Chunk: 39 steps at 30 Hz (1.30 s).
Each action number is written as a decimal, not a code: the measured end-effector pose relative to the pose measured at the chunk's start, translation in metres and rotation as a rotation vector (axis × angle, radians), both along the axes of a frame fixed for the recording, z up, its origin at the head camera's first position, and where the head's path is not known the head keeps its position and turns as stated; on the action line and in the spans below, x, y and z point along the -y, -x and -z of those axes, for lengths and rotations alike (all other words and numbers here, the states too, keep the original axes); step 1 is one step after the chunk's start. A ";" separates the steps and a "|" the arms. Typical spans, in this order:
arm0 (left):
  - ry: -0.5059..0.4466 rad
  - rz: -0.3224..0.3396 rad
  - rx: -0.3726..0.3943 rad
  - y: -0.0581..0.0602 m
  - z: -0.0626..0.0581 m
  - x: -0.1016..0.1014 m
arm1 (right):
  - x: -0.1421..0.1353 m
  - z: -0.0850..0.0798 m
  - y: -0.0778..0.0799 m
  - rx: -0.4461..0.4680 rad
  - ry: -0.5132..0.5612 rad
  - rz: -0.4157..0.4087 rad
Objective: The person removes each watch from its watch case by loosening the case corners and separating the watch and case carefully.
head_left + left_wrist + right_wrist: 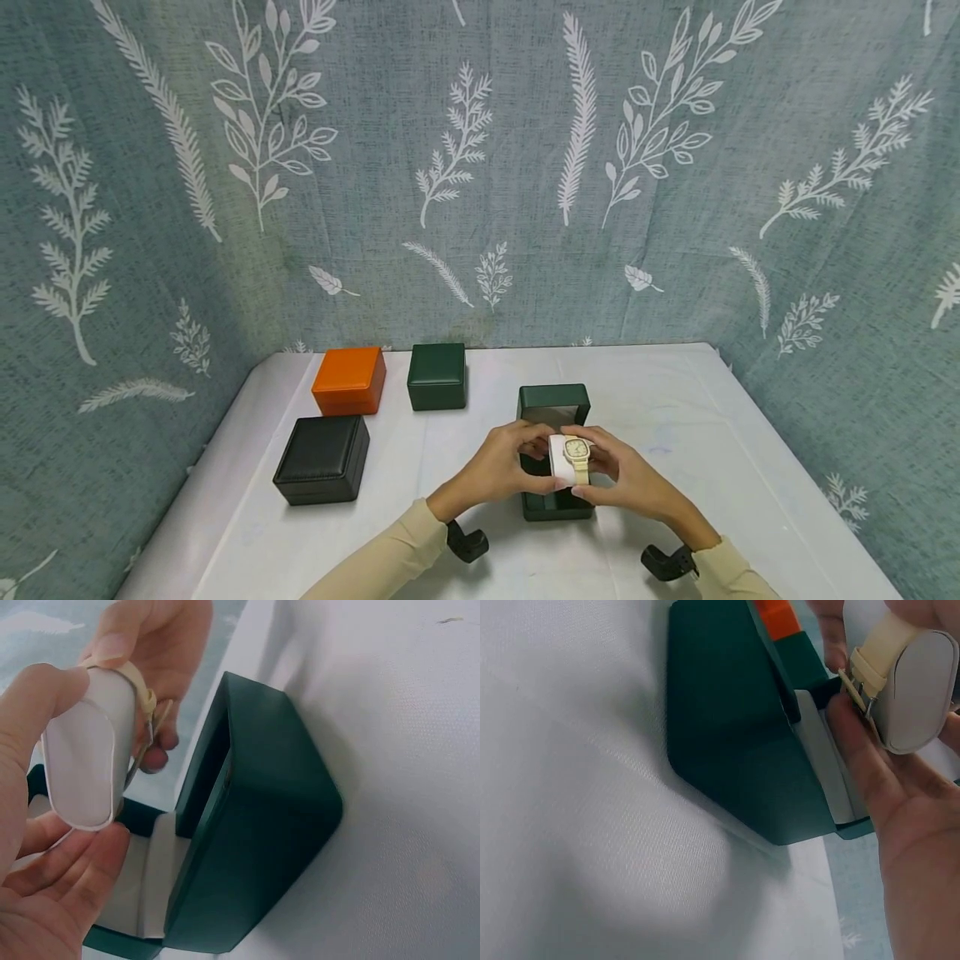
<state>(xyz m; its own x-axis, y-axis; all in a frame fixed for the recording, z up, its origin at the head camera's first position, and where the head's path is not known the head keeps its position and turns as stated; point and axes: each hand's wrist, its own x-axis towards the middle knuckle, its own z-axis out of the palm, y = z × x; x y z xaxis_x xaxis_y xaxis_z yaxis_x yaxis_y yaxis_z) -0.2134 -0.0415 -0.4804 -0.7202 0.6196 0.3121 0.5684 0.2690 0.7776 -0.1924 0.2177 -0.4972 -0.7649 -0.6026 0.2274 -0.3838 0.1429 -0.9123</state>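
Observation:
A cream-strapped wristwatch (577, 451) is wrapped around a white watch cushion (559, 461), held above an open green watch box (557, 510). My left hand (507, 463) grips the cushion's left end between thumb and fingers. On the other side my right hand (626, 473) holds the cushion and watch, its thumb near the lower strap. The strap's buckle (868, 701) shows beside the right fingers in the right wrist view. In the left wrist view the cushion's flat oval end (81, 765) faces the camera. The box's lid (553, 395) stands raised behind the hands.
To the left on the white-covered table (660, 392) are a closed orange box (348, 375), a closed green box (437, 375) and a closed black box (322, 458). A patterned curtain (517, 183) surrounds the table at the back and sides.

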 end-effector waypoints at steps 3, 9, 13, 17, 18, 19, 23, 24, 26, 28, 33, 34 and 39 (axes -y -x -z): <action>-0.007 0.006 0.006 0.000 0.000 -0.001 | -0.001 -0.001 0.000 0.021 0.024 -0.025; 0.001 0.010 0.015 0.000 0.001 -0.001 | -0.005 -0.003 0.001 0.031 0.020 -0.062; 0.006 0.013 0.017 0.000 0.000 -0.001 | -0.007 -0.004 0.002 0.050 0.007 -0.058; 0.003 0.025 0.022 0.000 0.001 0.000 | -0.009 -0.005 0.002 0.069 0.010 -0.058; 0.002 0.026 0.025 0.001 0.001 0.000 | -0.010 -0.005 0.002 0.071 0.014 -0.057; 0.002 0.027 0.026 0.001 0.002 0.001 | -0.011 -0.005 0.002 0.078 0.019 -0.054; -0.004 0.020 0.048 0.001 0.003 0.004 | -0.020 -0.006 0.001 0.091 0.022 -0.015; -0.006 0.019 0.054 0.001 0.004 0.005 | -0.022 -0.006 0.000 0.093 0.023 -0.005; -0.010 0.017 0.062 0.001 0.005 0.006 | -0.026 -0.005 0.000 0.095 0.024 0.014; -0.012 0.018 0.062 0.000 0.005 0.007 | -0.031 -0.005 0.000 0.090 0.031 0.023; -0.003 0.021 0.047 0.000 0.006 0.005 | -0.041 -0.003 -0.001 0.081 0.049 0.050; 0.000 0.021 0.043 0.000 0.006 0.005 | -0.043 -0.002 -0.001 0.083 0.048 0.060; 0.006 0.017 0.035 -0.001 0.007 0.004 | -0.053 0.001 -0.005 0.119 0.064 0.106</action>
<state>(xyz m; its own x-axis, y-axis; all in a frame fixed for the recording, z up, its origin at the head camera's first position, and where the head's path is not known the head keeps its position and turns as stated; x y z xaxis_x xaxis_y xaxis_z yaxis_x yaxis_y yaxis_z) -0.2127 -0.0451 -0.4874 -0.7201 0.6334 0.2833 0.5455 0.2645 0.7953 -0.1878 0.2706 -0.4978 -0.8473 -0.5042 0.1667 -0.2583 0.1169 -0.9590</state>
